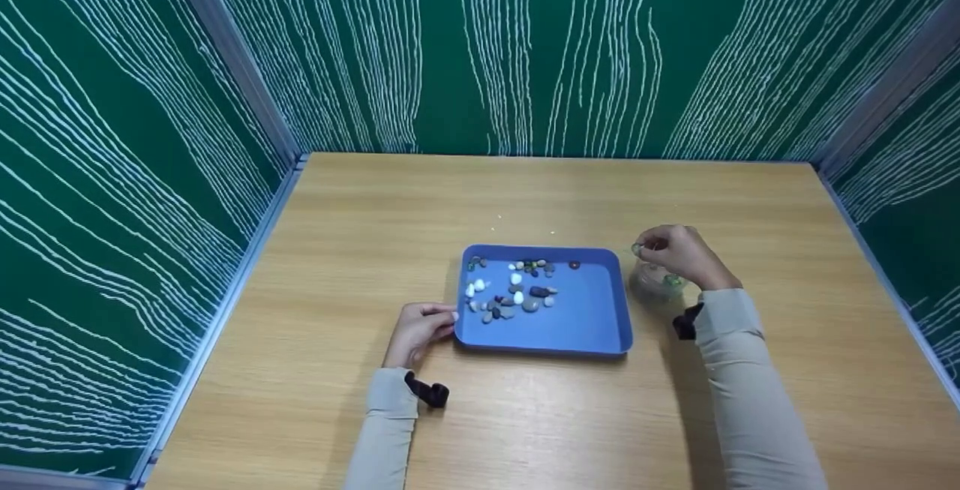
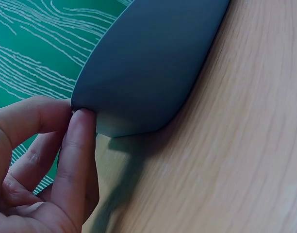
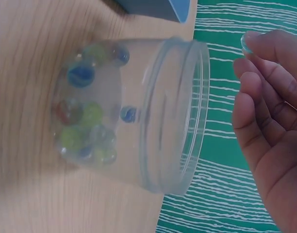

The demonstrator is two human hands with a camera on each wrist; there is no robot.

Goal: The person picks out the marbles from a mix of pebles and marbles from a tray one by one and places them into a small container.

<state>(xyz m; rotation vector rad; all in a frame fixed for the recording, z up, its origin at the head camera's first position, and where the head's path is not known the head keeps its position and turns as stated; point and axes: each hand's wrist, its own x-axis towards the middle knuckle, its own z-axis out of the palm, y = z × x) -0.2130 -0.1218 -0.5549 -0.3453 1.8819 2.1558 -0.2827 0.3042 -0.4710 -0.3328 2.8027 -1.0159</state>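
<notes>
My left hand (image 1: 421,331) grips the left wall of a blue plastic tray (image 1: 577,325). In the left wrist view its thumb and forefinger (image 2: 46,114) pinch the tray's rim near a corner. Small stones (image 1: 530,304), white, grey and brown, lie in the tray's left half and along its back. My right hand (image 1: 684,254) is raised over a clear jar (image 3: 134,165), pinching a clear greenish marble (image 1: 637,248) between thumb and fingertip. Blue, green and reddish marbles (image 3: 80,74) lie inside the jar, mostly at its bottom; its mouth is uncovered.
The wooden table (image 1: 360,235) carries the tray, with the jar close to its right side. A few tiny pale bits (image 1: 553,232) lie behind the tray. Green panels (image 1: 442,55) with white wavy lines enclose the table at the back and both sides.
</notes>
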